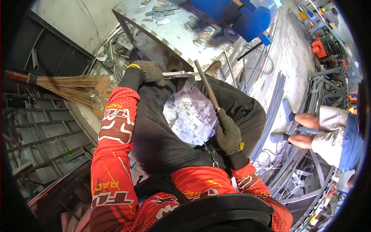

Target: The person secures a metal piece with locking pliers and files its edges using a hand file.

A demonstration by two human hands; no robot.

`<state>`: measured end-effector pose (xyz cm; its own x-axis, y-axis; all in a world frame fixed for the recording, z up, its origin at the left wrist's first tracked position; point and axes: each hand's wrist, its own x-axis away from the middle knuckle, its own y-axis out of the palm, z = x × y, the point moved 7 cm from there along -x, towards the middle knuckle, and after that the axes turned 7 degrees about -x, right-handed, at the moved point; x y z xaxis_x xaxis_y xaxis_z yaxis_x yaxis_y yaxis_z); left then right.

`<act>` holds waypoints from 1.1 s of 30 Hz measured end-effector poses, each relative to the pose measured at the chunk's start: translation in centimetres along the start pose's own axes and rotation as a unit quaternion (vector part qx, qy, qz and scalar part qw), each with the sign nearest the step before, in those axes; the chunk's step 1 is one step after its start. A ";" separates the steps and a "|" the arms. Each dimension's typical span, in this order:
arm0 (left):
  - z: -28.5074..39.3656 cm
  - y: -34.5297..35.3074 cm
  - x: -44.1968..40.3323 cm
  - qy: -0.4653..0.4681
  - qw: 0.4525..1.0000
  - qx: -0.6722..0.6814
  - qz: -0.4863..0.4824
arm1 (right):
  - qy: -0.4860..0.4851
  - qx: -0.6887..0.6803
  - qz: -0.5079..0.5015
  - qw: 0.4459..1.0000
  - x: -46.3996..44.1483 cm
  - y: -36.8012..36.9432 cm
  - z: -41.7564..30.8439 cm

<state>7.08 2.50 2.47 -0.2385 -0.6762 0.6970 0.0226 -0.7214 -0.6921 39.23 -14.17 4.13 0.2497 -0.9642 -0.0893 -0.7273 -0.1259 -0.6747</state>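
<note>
My left hand (150, 72), in a dark knitted glove, is closed around the handle end of silver locking pliers (178, 74). Their jaws point right, near a small flat metal piece (198, 77); whether they grip it I cannot tell. My right hand (228, 133), also gloved, is wrapped around the lower end of a brown rod (207, 86). The rod slants up and left, its far end close to the pliers' jaws. Both hands are above my dark trousers (158, 120), between and over my knees.
A metal-topped table (181, 36) with small metal plates (158, 14) and a blue object (216, 9) stands ahead. A straw broom (65, 85) lies left. Long metal bars (274, 100) run along the right floor. Another person's legs (305, 131) are at right.
</note>
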 end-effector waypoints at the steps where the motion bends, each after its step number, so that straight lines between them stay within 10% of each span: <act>1: 0.1 -0.1 0.1 0.011 1.000 0.004 0.016 | -0.010 -0.005 0.003 1.000 -0.1 0.2 0.0; 7: -0.6 0.9 -1.4 0.010 1.000 0.004 0.002 | -0.061 -0.001 0.001 0.998 -11.8 3.9 0.6; 17: -0.7 0.7 -1.2 0.029 0.997 0.077 0.002 | 0.016 0.023 -0.005 1.000 0.3 -0.1 0.4; 25: -0.1 0.5 -0.4 0.013 0.997 0.074 0.024 | -0.072 0.003 0.033 0.997 -13.3 3.1 -0.5; 33: 0.3 0.0 0.0 0.009 0.995 0.091 0.036 | -0.006 -0.008 0.023 1.000 -0.6 -0.3 0.3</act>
<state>7.41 2.50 2.52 -0.2481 -0.7250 0.6425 0.2159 -0.6879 -0.6929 39.47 -13.45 4.17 0.2243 -0.9660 -0.1289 -0.7484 -0.0860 -0.6576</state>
